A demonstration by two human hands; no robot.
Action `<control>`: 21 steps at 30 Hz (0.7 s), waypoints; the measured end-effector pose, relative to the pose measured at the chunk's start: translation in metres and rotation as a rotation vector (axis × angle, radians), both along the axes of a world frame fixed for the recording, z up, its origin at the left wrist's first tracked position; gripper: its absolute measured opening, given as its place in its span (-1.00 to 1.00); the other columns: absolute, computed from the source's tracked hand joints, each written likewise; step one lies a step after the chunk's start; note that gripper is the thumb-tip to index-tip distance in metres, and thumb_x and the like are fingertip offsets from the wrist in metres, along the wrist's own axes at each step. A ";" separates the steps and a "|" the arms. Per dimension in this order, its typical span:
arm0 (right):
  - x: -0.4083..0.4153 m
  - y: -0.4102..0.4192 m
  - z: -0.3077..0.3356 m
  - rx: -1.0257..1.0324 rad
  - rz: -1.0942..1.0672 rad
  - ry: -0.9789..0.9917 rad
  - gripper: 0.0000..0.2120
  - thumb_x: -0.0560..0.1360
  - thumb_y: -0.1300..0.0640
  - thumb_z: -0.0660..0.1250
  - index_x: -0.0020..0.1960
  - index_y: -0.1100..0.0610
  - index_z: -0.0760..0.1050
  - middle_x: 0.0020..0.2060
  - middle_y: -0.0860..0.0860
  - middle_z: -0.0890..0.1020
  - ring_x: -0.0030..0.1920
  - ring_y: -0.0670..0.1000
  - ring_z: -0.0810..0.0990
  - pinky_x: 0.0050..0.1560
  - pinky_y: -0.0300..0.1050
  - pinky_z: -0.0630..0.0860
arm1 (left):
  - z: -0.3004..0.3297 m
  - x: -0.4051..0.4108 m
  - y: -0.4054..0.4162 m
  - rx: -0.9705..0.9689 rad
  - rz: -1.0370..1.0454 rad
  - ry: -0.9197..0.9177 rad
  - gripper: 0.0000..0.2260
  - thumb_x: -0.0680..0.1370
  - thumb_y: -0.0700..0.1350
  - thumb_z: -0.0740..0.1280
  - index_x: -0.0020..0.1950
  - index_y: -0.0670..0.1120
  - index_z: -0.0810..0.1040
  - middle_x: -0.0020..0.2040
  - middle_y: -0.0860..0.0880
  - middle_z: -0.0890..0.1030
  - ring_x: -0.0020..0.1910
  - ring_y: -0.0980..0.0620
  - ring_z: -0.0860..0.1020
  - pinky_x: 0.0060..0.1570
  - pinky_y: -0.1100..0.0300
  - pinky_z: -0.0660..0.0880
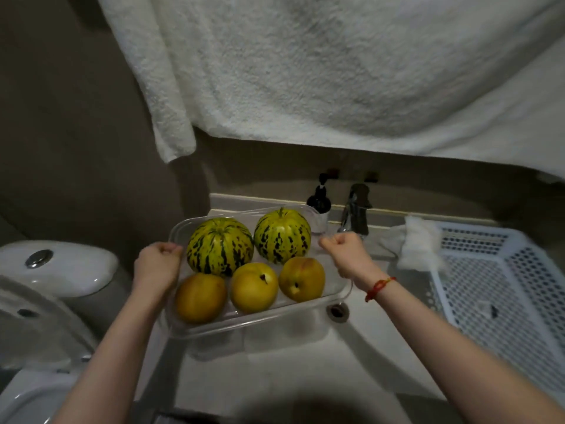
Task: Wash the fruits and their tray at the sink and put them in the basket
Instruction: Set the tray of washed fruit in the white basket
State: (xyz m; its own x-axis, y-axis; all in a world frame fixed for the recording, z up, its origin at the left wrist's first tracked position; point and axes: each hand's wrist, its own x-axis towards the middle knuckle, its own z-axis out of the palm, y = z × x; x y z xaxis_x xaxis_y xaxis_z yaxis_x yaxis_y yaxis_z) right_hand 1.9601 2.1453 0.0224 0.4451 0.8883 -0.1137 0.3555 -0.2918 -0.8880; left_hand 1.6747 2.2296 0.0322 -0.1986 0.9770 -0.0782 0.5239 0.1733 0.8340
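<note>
Five fruits ride in the clear tray, held over the sink.
My left hand and right hand curl round its end rims; load heavy, plastic slick, so grip stays at both ends.

Clear tray (held level) over sink, two melons, three peaches

- A clear, glossy plastic rectangular tray is seen.
- Smooth, waxy rinds are shown by two striped green-yellow melons.
- A rough white terry-cloth towel is hung.
- A shiny chromed metal tap is seen.
- A matt white perforated plastic basket is seen.
</note>
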 end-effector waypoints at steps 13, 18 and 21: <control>0.096 -0.169 0.061 0.161 -0.583 0.125 -0.56 0.51 0.22 0.25 -0.49 0.07 0.20 -0.71 -0.08 0.23 -0.71 -0.10 0.20 -0.63 -0.32 0.15 | 0.094 0.197 -0.009 0.055 -0.727 0.051 -0.87 0.51 -0.32 0.24 -0.17 -0.18 0.56 -0.37 -0.16 0.45 -0.49 -0.05 0.33 -0.43 0.21 0.31; 0.120 -0.229 0.054 0.194 -0.806 0.146 -0.57 0.52 0.24 0.23 -0.49 0.09 0.21 -0.68 -0.03 0.24 -0.72 -0.10 0.21 -0.66 -0.32 0.17 | 0.112 0.290 -0.030 0.080 -0.992 0.184 -0.85 0.49 -0.31 0.23 -0.16 -0.14 0.57 -0.29 -0.17 0.43 -0.33 -0.04 0.37 -0.33 0.15 0.35; 0.130 -0.252 0.044 0.179 -0.899 0.133 -0.63 0.53 0.22 0.23 -0.44 0.16 0.29 -0.64 0.05 0.29 -0.70 -0.08 0.26 -0.62 -0.29 0.21 | 0.113 0.342 -0.045 0.083 -1.113 0.220 -0.82 0.48 -0.37 0.21 -0.12 -0.16 0.55 -0.22 -0.18 0.42 -0.32 -0.05 0.35 -0.33 0.13 0.32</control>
